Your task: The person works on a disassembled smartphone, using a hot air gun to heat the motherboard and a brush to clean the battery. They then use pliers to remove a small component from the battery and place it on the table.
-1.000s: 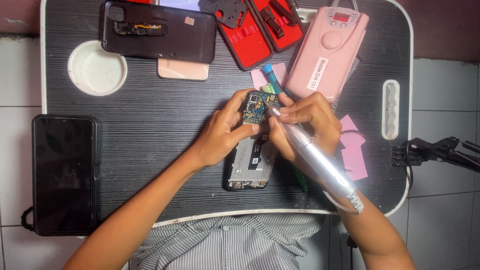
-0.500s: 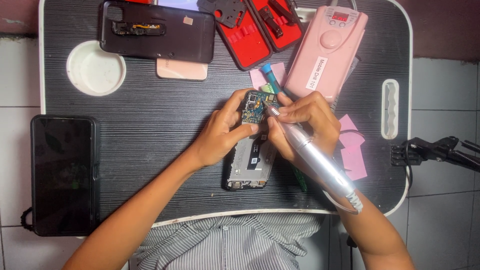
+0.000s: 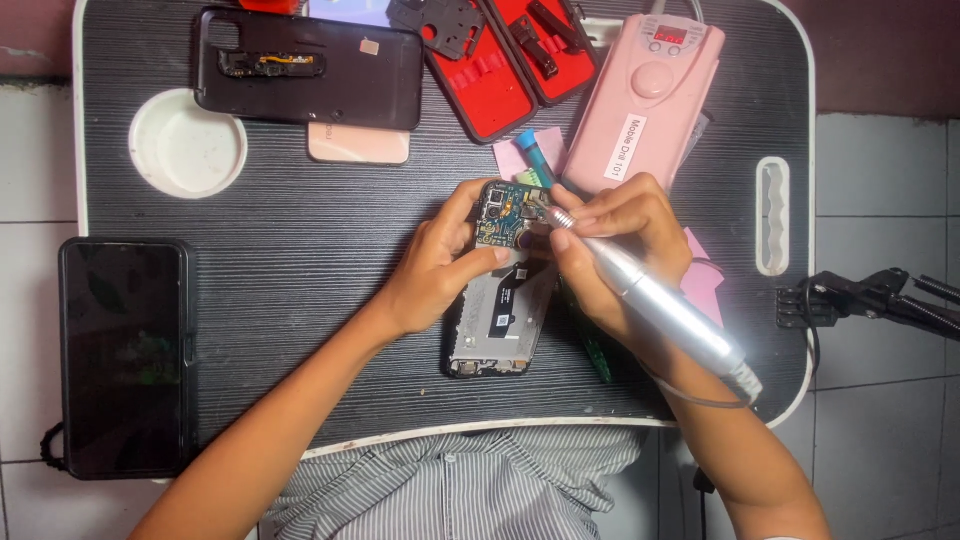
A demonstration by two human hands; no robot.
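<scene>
Opened phone (image 3: 497,320) lies mid-tray, back cover off, circuit board exposed at its far end. Left hand (image 3: 440,265) grips the phone's upper edge, thumb and fingers closed on its sides. Right hand (image 3: 615,235) holds the silver rotary handpiece (image 3: 650,300) pen-style, fingers wrapped tight; tip rests on the board, apparently at a small component, though the contact point is too small to confirm. Disassembly looks done; board work in hand, reassembly left. Farther: removed black back cover (image 3: 310,70), red tool case (image 3: 510,55), pink drill control unit (image 3: 645,100).
</scene>
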